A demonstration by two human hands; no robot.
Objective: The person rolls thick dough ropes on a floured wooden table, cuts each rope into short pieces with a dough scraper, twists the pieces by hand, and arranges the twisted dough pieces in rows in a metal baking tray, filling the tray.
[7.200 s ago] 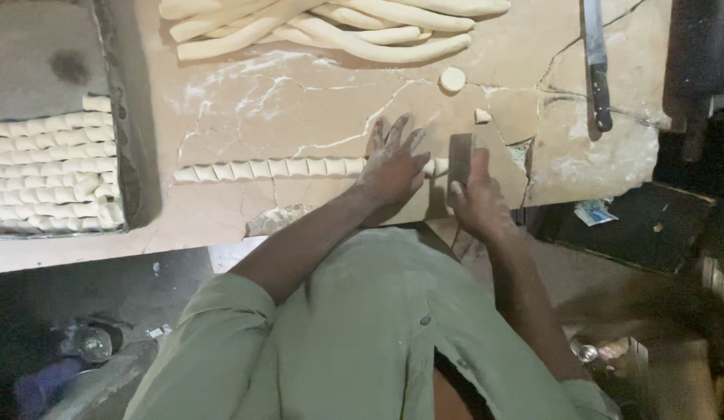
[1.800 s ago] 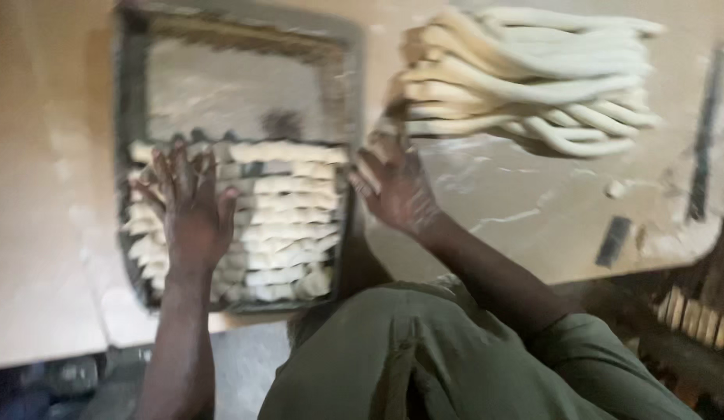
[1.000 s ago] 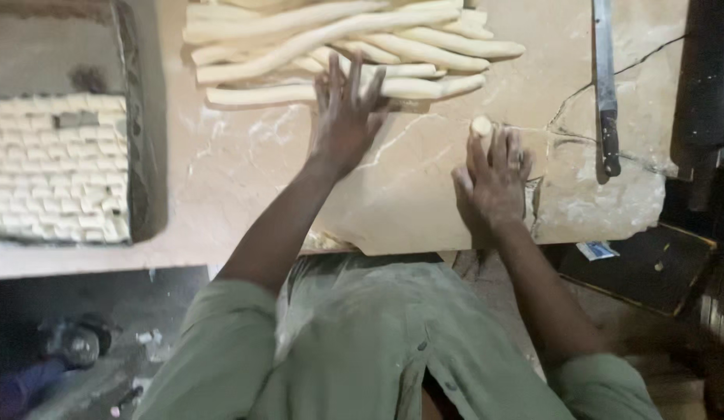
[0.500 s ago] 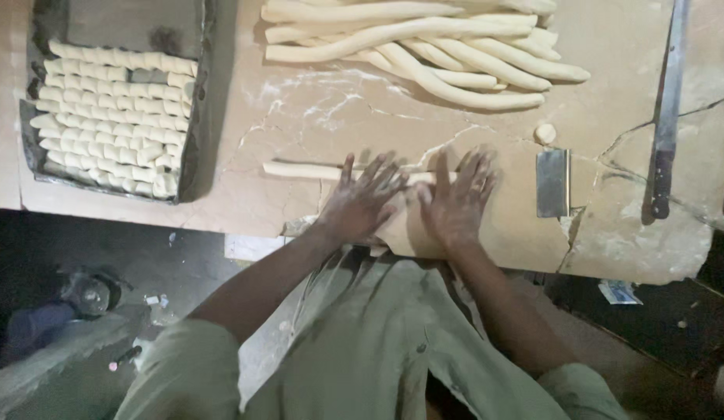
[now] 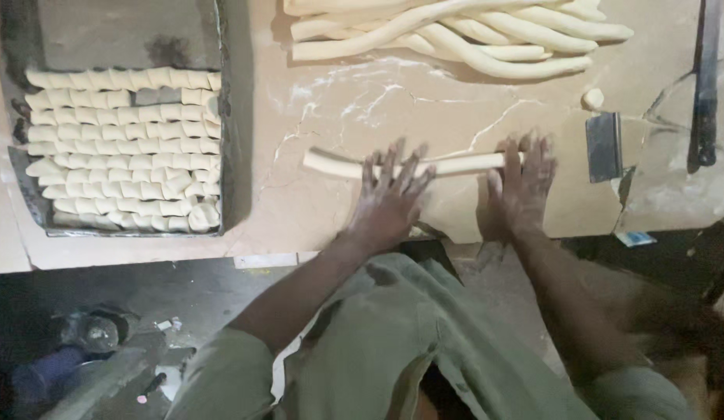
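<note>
The dough rope (image 5: 412, 164) lies across the cracked stone surface (image 5: 331, 210), just in front of the person, with both hands flat on top of it. The left hand (image 5: 389, 194) has its fingers (image 5: 375, 163) spread and released over the middle. The right hand (image 5: 520, 187) presses the right end the same way, grasping nothing. Uneven pressure could thin the rope between the palms and snap it, and the cracks in the stone (one runs right under the rope) might snag soft dough. A metal scraper (image 5: 604, 146) lies near the right hand, close enough to be knocked. Beyond lie a pile of thicker ropes (image 5: 463, 31), a small dough lump (image 5: 593, 98), a long knife (image 5: 704, 85) and the tray (image 5: 229, 155) of cut pieces (image 5: 120, 148) on the left. A small pale-blue packet or scrap (image 5: 634, 238) lies below the surface edge, too small to make out
</note>
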